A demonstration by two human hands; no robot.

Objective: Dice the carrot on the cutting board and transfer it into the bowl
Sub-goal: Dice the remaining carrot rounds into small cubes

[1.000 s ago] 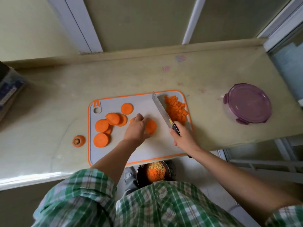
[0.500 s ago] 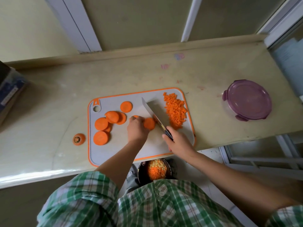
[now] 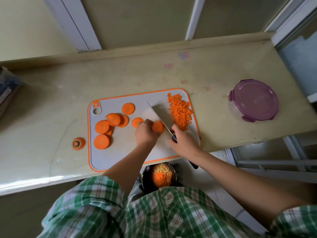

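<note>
cutting board (image 3: 120, 157), grey with orange rim, lies flat on a pale counter (image 3: 51, 100), its near edge at the counter's front.

left hand (image 3: 145, 133): fingers curled down, pinning a round carrot slice (image 3: 158, 127) to the board mid-right. a second slice (image 3: 136, 121) shows partly at the knuckles' left side.

right hand (image 3: 184, 143): wrapped round a dark knife handle. knife (image 3: 159, 115) blade angles up-left, its edge against the right side of the pinned slice.

diced carrot pile (image 3: 180, 111) sits at the board's far right corner, just right of the blade.

uncut slices: overlapping cluster (image 3: 109, 124) on the left half of the board, one alone (image 3: 128, 108) farther back, one (image 3: 102, 141) nearer.

carrot top end (image 3: 78, 143) lies on the counter, just off the board's left edge.

bowl (image 3: 145, 177), dark, below the counter's front edge near the person's body, holds orange and yellowish dice.

purple-lidded round container (image 3: 253, 100) on the counter, well right of the board.

green plaid shirt (image 3: 154, 212) fills the bottom of the view.
</note>
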